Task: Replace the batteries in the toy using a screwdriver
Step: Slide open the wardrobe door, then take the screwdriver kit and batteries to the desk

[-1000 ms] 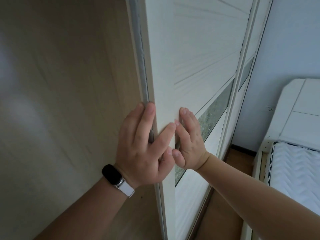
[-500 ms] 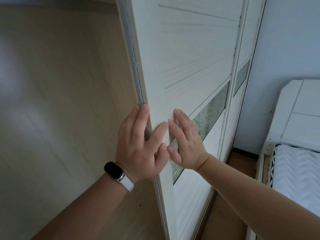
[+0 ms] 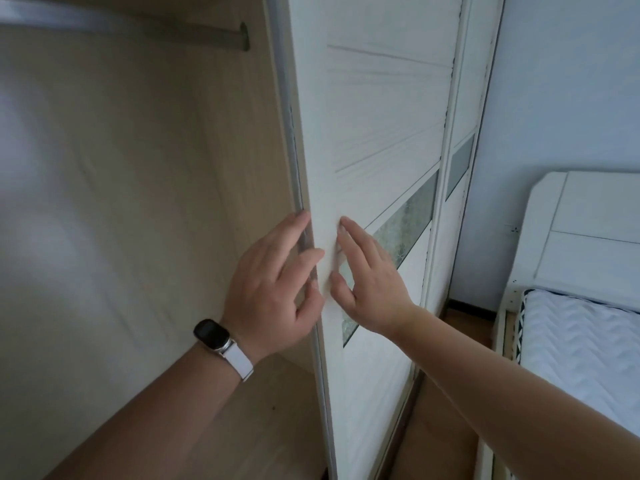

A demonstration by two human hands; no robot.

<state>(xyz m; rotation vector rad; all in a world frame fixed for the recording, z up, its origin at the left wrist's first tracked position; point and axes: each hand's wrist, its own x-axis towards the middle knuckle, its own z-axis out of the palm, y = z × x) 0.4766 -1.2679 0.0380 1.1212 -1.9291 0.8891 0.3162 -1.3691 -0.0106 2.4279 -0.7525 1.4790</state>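
A person's two bare hands rest on the leading edge of a white sliding wardrobe door (image 3: 381, 116), seen from a head-worn camera. The left hand (image 3: 273, 289) lies along the door's edge, its upper fingers nearly straight against the grey edge strip and its thumb reaching round onto the front face. It holds nothing. The right hand (image 3: 374, 289), just beside the left, is spread flat on the door's front with fingers straight, and it too grasps nothing. A dark-faced smartwatch (image 3: 212, 335) on a white strap sits on the left wrist.

A frosted glass band (image 3: 405, 220) runs across the door from under the right hand. To the left of the left hand is the open wardrobe's pale wood interior (image 3: 121, 168), with a hanging rail (image 3: 138, 27) well above. Beyond the right hand stand a second door panel (image 3: 464, 98) and a pale blue wall (image 3: 554, 98). Further right are a white headboard (image 3: 581, 230) and a mattress (image 3: 581, 341) in white quilted cover. From this view, where the toy lies cannot be told.
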